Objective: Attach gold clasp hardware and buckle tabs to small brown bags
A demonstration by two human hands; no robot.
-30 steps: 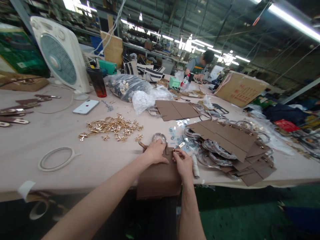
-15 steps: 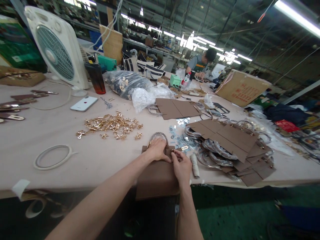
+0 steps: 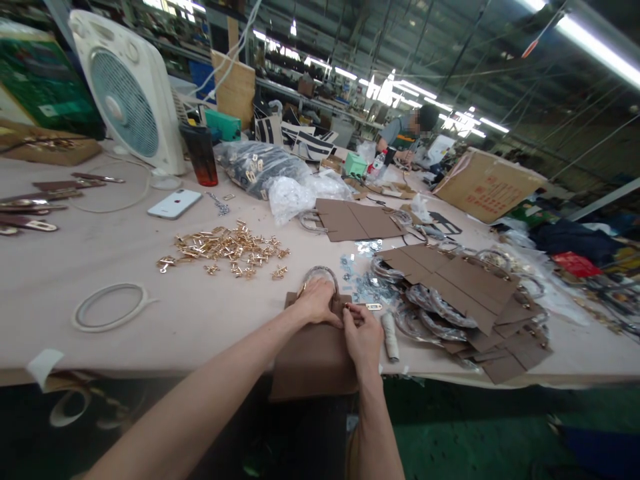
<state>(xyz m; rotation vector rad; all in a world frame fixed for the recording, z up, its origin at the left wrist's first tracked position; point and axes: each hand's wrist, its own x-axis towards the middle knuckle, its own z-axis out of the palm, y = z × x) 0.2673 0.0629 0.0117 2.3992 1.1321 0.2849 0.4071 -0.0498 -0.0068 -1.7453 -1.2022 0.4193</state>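
Note:
A brown bag panel [image 3: 313,363] lies at the table's front edge, its lower part hanging over. My left hand [image 3: 319,301] is closed over its top, by the base of a plastic-wrapped handle [image 3: 320,271], with the thumb pointing right. My right hand [image 3: 364,330] is pinched beside that thumb on a narrow brown strap. The strap's end, with a gold plate [image 3: 373,307], sticks out to the right behind the fingers. A small shiny bit shows at the right fingertips, too small to name. Both palms and the strap's other end are hidden.
Gold metal fittings [image 3: 230,248] lie in a heap ahead left, and small silver plates [image 3: 370,283] ahead right. A stack of brown panels [image 3: 455,280], a pale roll [image 3: 390,337], a tape ring [image 3: 111,307], a phone [image 3: 175,203] and a fan [image 3: 125,100] surround them. A co-worker [image 3: 407,133] is further back.
The view has shifted slightly. The strap's plate end has swung from slanting upward to nearly level; both hands stay at the same place on the panel.

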